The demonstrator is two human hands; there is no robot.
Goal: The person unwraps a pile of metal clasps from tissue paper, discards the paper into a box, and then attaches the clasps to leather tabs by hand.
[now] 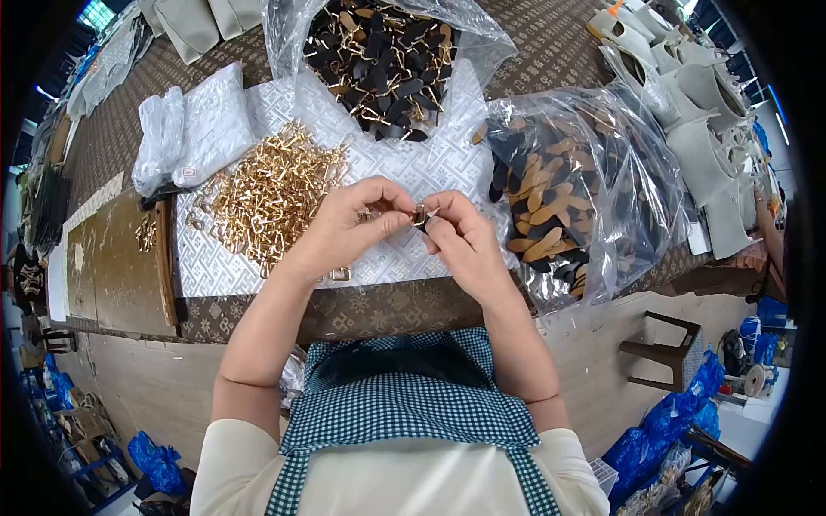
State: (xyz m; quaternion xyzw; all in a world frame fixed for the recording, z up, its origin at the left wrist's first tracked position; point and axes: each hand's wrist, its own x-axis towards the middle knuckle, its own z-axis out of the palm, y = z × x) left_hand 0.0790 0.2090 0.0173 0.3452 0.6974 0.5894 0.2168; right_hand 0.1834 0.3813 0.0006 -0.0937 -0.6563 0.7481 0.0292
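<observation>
My left hand (366, 222) pinches a small gold metal clasp (418, 215) between thumb and fingertips. Against it, my right hand (465, 245) grips a small black leather tab (422, 226), mostly hidden by the fingers. The two hands meet over the patterned white sheet. Left of them spreads a pile of loose gold clasps (274, 196). To the right, a clear plastic bag (632, 193) holds black and tan leather tabs (551, 202). Farther back lies an open plastic bag (486, 30) of tabs with gold clasps fitted (383, 69).
Two white plastic packets (211, 129) lie behind the clasp pile. A worn board (116, 267) with a few clasps (146, 232) is at the left. Pale bags (701, 112) line the right side. A brown chair (662, 353) stands on the floor at right.
</observation>
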